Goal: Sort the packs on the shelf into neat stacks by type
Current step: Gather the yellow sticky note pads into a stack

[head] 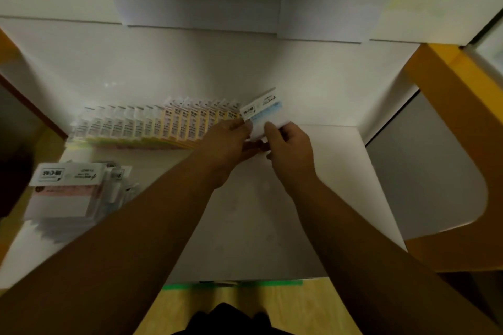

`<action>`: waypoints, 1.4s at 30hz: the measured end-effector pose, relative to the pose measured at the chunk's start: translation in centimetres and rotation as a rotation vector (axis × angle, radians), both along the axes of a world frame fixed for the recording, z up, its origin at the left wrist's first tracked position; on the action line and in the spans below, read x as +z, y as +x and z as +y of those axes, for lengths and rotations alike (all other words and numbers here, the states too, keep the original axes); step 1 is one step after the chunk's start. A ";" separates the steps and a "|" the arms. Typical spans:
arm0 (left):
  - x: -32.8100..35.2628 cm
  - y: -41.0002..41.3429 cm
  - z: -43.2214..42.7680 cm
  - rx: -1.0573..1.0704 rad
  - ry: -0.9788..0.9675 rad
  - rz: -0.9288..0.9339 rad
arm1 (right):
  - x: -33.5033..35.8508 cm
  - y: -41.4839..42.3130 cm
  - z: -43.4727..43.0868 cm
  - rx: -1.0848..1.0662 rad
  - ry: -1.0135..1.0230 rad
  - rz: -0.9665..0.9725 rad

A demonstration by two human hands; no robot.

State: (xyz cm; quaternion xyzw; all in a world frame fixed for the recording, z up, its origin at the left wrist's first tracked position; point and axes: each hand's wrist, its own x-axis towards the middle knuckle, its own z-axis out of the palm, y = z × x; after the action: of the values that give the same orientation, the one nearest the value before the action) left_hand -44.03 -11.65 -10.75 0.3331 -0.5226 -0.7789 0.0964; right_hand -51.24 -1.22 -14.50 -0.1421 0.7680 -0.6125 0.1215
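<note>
Plainly, in the head view I see the left hand (228,141) and right hand (288,147) at frame centre, each grip pinching one blue-banded pack (262,113) just beside the right end of the fanned row of packs (152,125) on the shelf (340,171). I judge it light, thin and slick, best held by its edges. Both forearms reach forward.

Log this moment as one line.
left hand: holds blue pack | right hand: holds same pack | row of packs: fanned, back left | loose pile: front left of shelf

I'm seeing the left hand (227,141) and right hand (291,152) going bare, forearms (122,226) uncovered; the person is wearing a black garment (226,319).
</note>
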 end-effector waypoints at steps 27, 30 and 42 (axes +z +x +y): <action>0.8 2.5 -1.6 0.416 0.037 0.039 | -1.3 -1.0 1.5 0.026 0.224 0.206; 1.0 2.5 -0.4 0.422 0.064 0.050 | -1.2 -1.4 2.4 -0.056 0.136 0.054; -0.4 6.8 2.6 0.419 -0.057 0.025 | -1.8 2.7 1.9 -0.217 -0.083 -0.170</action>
State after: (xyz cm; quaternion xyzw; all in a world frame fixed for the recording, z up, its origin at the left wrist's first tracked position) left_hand -37.25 -9.04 -11.15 0.4218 -0.4627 -0.7308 0.2720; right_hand -48.53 0.71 -16.29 -0.0104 0.7397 -0.6633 0.1132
